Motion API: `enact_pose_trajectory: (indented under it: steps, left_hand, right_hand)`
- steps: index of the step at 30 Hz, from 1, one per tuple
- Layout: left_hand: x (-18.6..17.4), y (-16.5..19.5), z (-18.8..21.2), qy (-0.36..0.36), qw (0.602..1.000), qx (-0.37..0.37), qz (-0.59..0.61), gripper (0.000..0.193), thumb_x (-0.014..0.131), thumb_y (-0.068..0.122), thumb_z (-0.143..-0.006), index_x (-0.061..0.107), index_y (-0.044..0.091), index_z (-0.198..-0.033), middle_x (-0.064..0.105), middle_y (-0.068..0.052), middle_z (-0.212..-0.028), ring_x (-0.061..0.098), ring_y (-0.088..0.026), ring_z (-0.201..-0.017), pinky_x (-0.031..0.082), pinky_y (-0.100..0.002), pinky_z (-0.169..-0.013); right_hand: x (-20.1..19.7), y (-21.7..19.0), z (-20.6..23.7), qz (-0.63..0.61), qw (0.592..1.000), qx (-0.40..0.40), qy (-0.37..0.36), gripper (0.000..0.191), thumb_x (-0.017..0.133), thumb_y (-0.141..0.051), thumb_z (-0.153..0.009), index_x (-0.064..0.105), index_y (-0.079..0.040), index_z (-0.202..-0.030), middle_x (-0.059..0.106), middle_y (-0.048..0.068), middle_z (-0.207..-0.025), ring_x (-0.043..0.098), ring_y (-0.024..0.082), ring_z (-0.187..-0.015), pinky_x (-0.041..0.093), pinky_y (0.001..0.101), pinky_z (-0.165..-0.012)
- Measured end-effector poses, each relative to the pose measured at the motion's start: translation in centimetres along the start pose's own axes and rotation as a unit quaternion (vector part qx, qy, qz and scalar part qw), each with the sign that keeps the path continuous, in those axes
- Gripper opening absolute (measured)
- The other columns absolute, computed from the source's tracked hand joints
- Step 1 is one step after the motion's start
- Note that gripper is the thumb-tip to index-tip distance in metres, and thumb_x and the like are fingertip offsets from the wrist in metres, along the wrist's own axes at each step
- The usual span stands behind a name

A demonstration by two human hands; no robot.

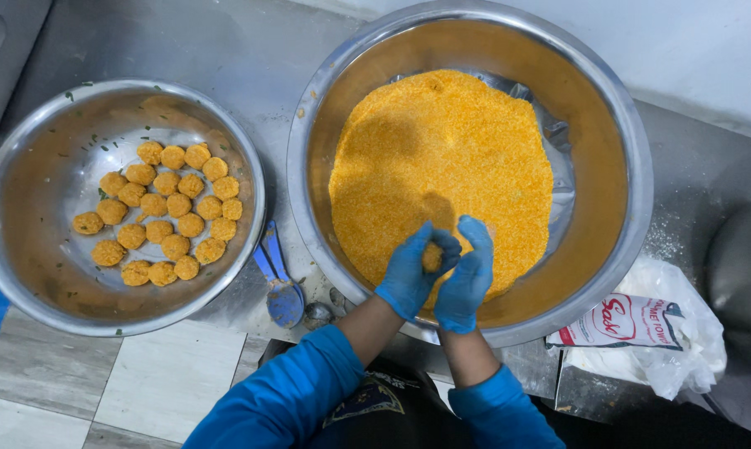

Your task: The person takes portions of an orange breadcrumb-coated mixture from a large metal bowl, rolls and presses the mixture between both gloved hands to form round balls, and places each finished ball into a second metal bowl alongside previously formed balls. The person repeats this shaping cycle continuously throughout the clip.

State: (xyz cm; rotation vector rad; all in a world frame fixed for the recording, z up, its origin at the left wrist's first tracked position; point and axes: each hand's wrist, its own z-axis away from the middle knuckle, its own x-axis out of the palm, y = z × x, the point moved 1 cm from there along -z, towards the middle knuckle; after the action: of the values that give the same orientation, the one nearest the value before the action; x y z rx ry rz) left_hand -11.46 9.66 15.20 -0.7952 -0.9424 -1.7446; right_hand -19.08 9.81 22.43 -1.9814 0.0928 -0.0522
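Lower centre of frame: left hand (408, 274) and right hand (468, 278), blue-gloved, cupped together around a crumb-coated ball (432, 258) above the large crumb bowl (616, 125); smaller bowl (26, 249) at left holds coated balls (163, 212).

Orange crumbs (442, 158), blue gloves (408, 274)
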Motion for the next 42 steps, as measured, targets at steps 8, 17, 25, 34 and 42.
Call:
enact_pose_trajectory:
  steps: [8,17,25,34,42]
  left_hand:
    - [1.3,0.3,0.7,-0.03,0.913,0.272,-0.304,0.033,0.061,0.034,-0.103,0.068,0.011,-0.124,0.073,-0.005,-0.118,0.067,-0.018,-0.112,0.054,-0.035,-0.101]
    - [-1.1,-0.3,-1.0,0.008,0.998,-0.045,0.048,0.033,0.056,0.042,-0.103,0.068,0.013,-0.112,0.071,-0.005,-0.108,0.068,-0.019,-0.099,0.057,-0.036,-0.087]
    - [1.4,0.3,1.7,-0.048,0.874,0.313,-0.369,0.034,0.055,0.034,-0.109,0.066,0.006,-0.125,0.071,-0.009,-0.117,0.067,-0.022,-0.106,0.055,-0.038,-0.095]
    - [0.1,0.6,0.5,-0.048,0.993,-0.04,0.1,0.05,0.048,0.054,-0.104,0.061,0.013,-0.13,0.062,-0.008,-0.13,0.064,-0.021,-0.113,0.054,-0.042,-0.095]
    - [-2.6,1.6,1.5,-0.09,0.994,-0.042,0.046,0.025,0.059,0.033,-0.107,0.067,0.009,-0.113,0.072,-0.009,-0.116,0.069,-0.021,-0.104,0.06,-0.037,-0.086]
  right_hand:
    - [-0.3,5.7,0.7,-0.386,0.796,0.464,0.043,0.059,0.037,-0.056,-0.104,0.059,-0.008,-0.132,0.064,0.011,-0.124,0.065,0.025,-0.11,0.046,0.0437,-0.104]
    - [0.0,-0.5,0.1,0.073,0.995,-0.036,-0.052,0.038,0.047,-0.037,-0.116,0.06,-0.003,-0.129,0.066,0.011,-0.121,0.063,0.022,-0.117,0.057,0.0381,-0.102]
    - [0.1,4.1,0.8,-0.471,0.75,0.462,0.051,0.054,0.044,-0.049,-0.105,0.056,-0.007,-0.136,0.064,0.012,-0.129,0.066,0.025,-0.113,0.05,0.0393,-0.102]
    - [0.4,0.1,-0.1,-0.069,0.988,0.063,-0.12,0.051,0.056,-0.036,-0.108,0.052,0.002,-0.141,0.067,0.014,-0.121,0.066,0.024,-0.114,0.044,0.0445,-0.114]
    - [-2.8,1.2,0.1,-0.093,0.995,0.036,0.002,0.04,0.049,-0.032,-0.116,0.059,0.001,-0.134,0.067,0.014,-0.121,0.064,0.026,-0.114,0.05,0.0428,-0.112]
